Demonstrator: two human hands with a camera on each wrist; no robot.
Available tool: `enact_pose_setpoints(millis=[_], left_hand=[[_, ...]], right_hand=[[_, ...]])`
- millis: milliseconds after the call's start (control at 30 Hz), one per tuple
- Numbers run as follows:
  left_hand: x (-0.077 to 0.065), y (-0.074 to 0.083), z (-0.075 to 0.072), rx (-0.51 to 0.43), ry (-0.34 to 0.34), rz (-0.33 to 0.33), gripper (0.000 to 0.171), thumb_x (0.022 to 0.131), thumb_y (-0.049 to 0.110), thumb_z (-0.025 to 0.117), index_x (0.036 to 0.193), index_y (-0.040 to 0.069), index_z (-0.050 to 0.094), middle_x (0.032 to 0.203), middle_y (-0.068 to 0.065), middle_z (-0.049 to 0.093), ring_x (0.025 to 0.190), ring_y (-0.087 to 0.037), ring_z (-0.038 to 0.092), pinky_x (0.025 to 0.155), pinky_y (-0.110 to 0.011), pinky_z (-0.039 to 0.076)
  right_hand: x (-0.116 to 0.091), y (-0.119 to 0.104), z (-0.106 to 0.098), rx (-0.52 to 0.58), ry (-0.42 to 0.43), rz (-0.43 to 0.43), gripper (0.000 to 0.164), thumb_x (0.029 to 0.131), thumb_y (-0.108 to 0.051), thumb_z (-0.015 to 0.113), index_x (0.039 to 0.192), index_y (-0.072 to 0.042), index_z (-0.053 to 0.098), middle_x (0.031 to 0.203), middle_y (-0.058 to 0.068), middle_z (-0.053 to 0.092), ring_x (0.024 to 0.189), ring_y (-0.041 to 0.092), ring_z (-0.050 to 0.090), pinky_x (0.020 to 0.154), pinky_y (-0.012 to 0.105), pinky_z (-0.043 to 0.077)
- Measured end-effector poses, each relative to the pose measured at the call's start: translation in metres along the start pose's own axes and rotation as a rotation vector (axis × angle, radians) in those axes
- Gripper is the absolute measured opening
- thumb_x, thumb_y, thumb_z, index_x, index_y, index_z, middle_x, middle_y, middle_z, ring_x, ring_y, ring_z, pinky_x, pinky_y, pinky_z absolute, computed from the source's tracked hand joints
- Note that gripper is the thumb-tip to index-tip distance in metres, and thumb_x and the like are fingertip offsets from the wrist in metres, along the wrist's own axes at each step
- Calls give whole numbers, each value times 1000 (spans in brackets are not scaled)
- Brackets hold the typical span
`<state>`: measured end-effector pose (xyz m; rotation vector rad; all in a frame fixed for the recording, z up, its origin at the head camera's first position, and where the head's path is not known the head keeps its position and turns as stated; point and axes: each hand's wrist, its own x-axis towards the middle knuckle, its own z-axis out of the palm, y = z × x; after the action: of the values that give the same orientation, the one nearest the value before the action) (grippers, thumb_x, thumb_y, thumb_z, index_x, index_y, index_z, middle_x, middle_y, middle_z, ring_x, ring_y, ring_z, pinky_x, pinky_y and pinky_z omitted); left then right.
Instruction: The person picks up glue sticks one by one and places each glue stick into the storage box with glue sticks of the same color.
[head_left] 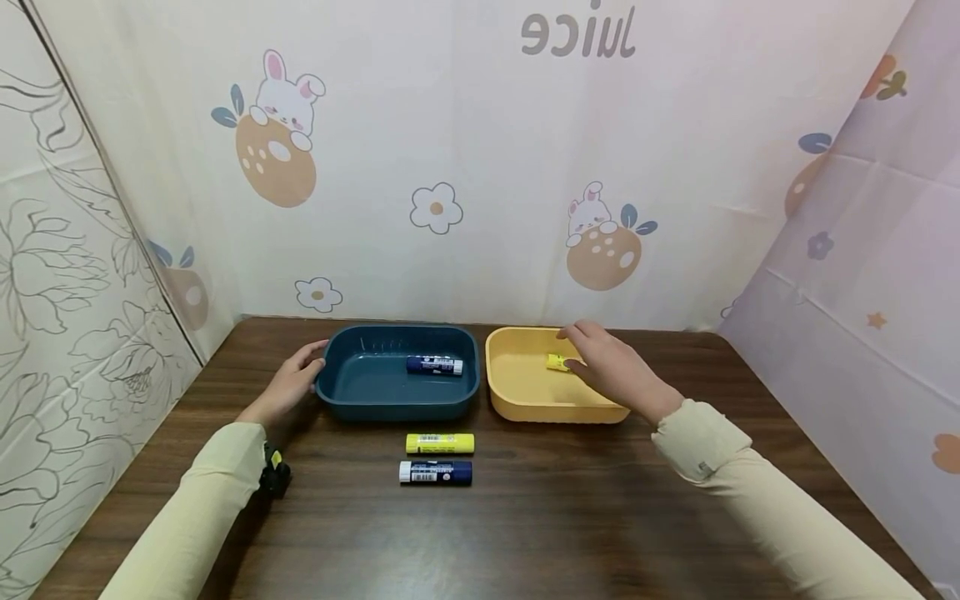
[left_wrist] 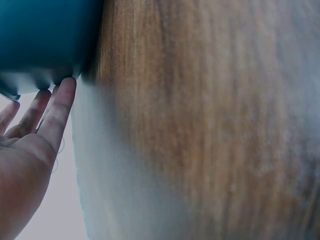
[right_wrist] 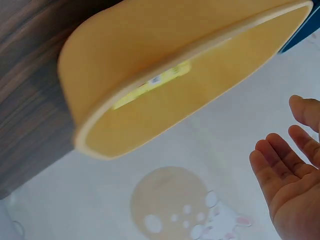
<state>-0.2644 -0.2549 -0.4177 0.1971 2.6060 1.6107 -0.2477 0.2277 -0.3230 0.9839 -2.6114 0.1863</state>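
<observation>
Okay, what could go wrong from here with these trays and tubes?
The left hand touches the blue tray, so a push might slide it into the yellow tray. The right hand, above the yellow tray, might catch its rim. The yellow tube and blue tube on the table could roll if bumped.

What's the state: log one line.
left hand: touches blue tray | right hand: over yellow tray, empty | table: yellow tube, navy tube
</observation>
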Motion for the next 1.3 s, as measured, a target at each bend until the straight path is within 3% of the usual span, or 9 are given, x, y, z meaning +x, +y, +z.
enact_pose_setpoints(millis=[167,500,1033,1300], left_hand=[[-1,0,0,3,2,9,50,104,22,32,149,1,22,130,-30,42,106,-35,49,80,-32,49],[-1,0,1,2,-1,6,51,105,23,32,150,1,22,134,-31,40,111,-38,48,86,-39,49],[0,0,0,-4,2,-7,52,104,24,32,150,2,21,135,-30,39,112,-39,47,89,-44,48],[0,0,0,-6,-8,-13,52,105,25,31,150,2,20,136,-31,38,114,-40,47,91,-47,48]], right_hand=[[5,-14,1,-11,32,-70,36,81,-8,76,110,3,58,100,13,57,91,28,58,77,39,51],[9,-48,2,17,-4,-104,36,84,-15,74,113,0,59,102,11,59,93,23,58,79,34,52],[9,-95,27,96,-120,-158,33,89,-27,68,116,-11,60,100,-1,55,87,11,49,78,24,49],[8,-116,40,173,-213,-157,36,89,-25,68,120,-10,59,105,-1,57,91,9,51,81,24,49]])
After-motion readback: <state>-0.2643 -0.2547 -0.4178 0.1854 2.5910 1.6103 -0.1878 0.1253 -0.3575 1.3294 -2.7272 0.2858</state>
